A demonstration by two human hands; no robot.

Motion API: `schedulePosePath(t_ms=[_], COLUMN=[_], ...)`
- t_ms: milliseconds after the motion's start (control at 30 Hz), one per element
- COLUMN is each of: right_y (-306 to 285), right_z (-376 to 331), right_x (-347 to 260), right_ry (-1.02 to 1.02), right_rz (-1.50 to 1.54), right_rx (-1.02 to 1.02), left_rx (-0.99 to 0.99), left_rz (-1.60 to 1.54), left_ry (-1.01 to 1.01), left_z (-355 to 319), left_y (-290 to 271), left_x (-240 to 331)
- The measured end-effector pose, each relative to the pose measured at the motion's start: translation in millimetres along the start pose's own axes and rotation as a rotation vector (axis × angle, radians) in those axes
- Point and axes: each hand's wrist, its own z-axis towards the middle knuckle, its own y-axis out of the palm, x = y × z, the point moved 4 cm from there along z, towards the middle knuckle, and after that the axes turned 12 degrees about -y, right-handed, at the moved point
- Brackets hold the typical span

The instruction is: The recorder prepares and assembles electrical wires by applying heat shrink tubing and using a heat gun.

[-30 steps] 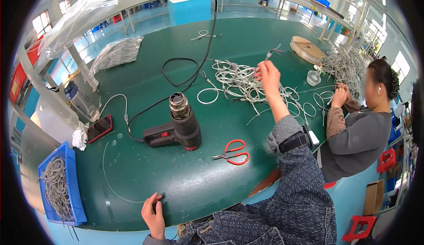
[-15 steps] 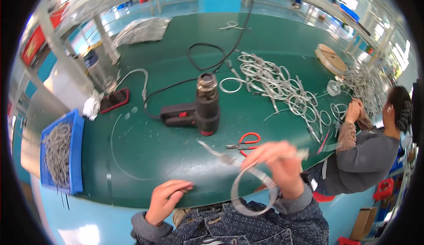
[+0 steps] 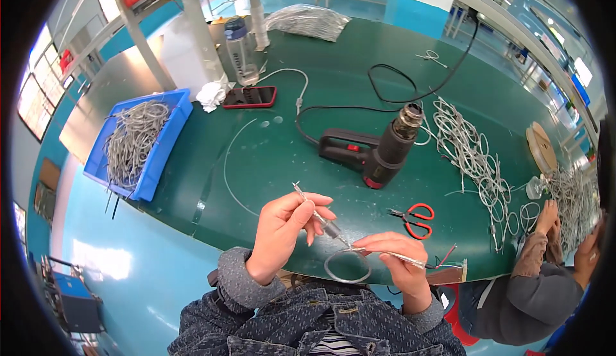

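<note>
Left hand: the left hand (image 3: 282,224) was raised over the near edge of the desk (image 3: 269,157), its fingers pinched together on one end of a thin grey cable (image 3: 319,217), which stuck up past the thumb.
Right hand: the right hand (image 3: 393,252) was closed on the other stretch of the same cable, thumb and forefinger clamped where it crossed itself, seemingly to keep the coil from springing open.
Cable: it ran between the two hands and hung below them in a small loop (image 3: 347,266), off the desk, just in front of the person's chest.
Heat gun: a black heat gun (image 3: 375,154) lay on its side near the middle of the desk, nozzle pointing away, cord trailing off behind.
Scissors: red-handled scissors (image 3: 416,219) lay just beyond the right hand, within easy reach.
Blue bin: a blue bin (image 3: 163,147) at the left edge held a tangled heap of grey cables (image 3: 131,141).
Loose coils: more coiled cables (image 3: 471,157) were spread over the right part of the desk.
Co-worker: another person's hand (image 3: 547,215) worked at the far right edge.
Phone: a red-cased phone (image 3: 250,96) lay flat near a clear bottle (image 3: 237,48).
</note>
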Motion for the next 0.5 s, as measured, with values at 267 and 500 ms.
schedulePosePath(t_ms=[267, 500], right_y=[1.0, -19.1], right_z=[-3.1, -5.6], right_x=[10.8, 32.8], right_ry=[0.084, 0.298], right_rz=[0.085, 0.235], right_rx=[0.006, 0.186], left_rx=[0.054, -0.038], left_rz=[-0.073, -0.019], left_ry=[0.001, -0.046], left_z=[-3.1, -15.0], left_y=[-7.6, -2.2], left_x=[3.9, 14.8])
